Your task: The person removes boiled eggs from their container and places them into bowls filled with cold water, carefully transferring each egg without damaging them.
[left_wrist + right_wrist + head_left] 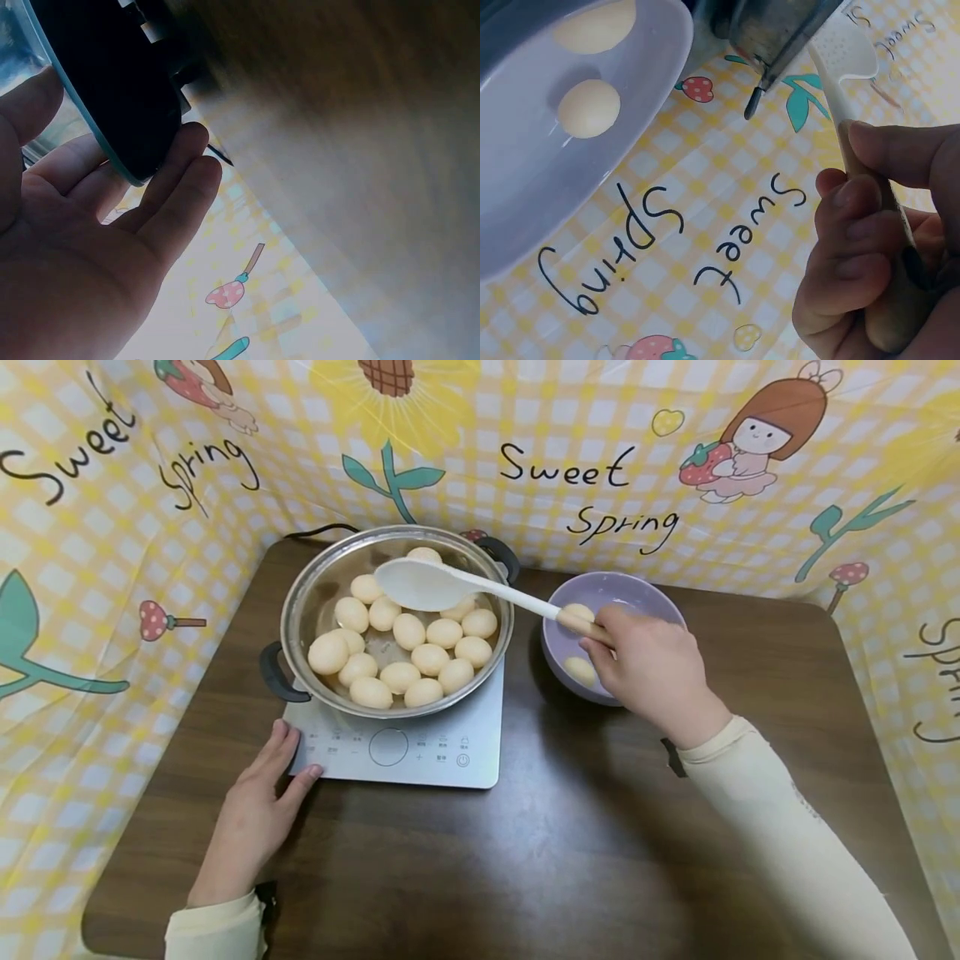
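My right hand [656,668] holds the wooden handle of a white perforated spoon [423,585], its fingers curled round it in the right wrist view. The spoon's bowl hangs over a steel pot [318,602] in which several pale eggs [408,632] lie. The pot stands on a silver induction cooktop [472,727]. At the cooktop's front left corner, my left hand [251,810] grips the edge between thumb and fingers; the left wrist view shows fingers against the dark underside. Beneath the right hand is a purple bowl [557,652] with two eggs [580,671] in sight, partly hidden by the hand.
The cooktop and bowl stand on a dark wooden table [540,860]. A yellow checked cloth [480,485] hangs along its back and sides. Black pot handles [279,675] stick out, and a black cable [322,531] runs behind the pot.
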`<state>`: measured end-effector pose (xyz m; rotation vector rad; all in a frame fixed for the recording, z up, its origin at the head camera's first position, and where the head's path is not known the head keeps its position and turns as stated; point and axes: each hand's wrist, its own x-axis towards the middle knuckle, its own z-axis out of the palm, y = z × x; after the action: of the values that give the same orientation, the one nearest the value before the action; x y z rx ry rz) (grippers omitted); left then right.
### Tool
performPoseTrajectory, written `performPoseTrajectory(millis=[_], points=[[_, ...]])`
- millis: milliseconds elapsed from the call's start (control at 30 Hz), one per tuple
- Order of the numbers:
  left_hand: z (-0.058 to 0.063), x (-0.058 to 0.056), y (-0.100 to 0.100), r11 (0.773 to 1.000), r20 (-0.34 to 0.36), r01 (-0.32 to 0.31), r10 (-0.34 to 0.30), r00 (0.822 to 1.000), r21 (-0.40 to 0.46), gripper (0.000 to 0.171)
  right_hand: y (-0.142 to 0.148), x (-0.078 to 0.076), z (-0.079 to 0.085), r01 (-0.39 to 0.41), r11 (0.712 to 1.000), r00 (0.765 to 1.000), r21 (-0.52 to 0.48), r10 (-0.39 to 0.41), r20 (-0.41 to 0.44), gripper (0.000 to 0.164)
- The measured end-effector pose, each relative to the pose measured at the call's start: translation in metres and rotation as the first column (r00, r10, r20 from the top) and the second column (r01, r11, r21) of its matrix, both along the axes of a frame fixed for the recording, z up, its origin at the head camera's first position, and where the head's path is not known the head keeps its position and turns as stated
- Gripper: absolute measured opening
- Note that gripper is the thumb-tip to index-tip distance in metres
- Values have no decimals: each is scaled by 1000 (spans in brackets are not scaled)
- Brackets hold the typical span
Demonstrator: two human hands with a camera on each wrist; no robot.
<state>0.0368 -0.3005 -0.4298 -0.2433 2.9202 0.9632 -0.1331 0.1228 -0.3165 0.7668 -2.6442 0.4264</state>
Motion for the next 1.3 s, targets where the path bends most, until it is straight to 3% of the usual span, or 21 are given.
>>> performPoseTrajectory(millis=[167, 333, 833, 1067, 1300], points=[[2, 0, 0, 1000, 11, -4, 5, 1000, -9, 70, -7, -1, -6, -13, 1000, 996, 13, 14, -87, 26], [1, 0, 1, 1000, -11, -6, 6, 1000, -4, 69, -12, -4, -5, -55, 998, 991, 12, 56, -119, 25], [0, 2, 0, 1000, -20, -6, 6, 1000, -10, 69, -21, -11, 0, -135, 989, 990, 58, 137, -34, 28], [-1, 4, 1, 1000, -20, -6, 6, 1000, -6, 69, -20, -17, 0, -198, 977, 980, 78, 198, 1, 18], [0, 3, 1, 1000, -36, -5, 5, 999, 7, 68, -22, -18, 3, -203, 975, 979, 90, 200, 39, 20]])
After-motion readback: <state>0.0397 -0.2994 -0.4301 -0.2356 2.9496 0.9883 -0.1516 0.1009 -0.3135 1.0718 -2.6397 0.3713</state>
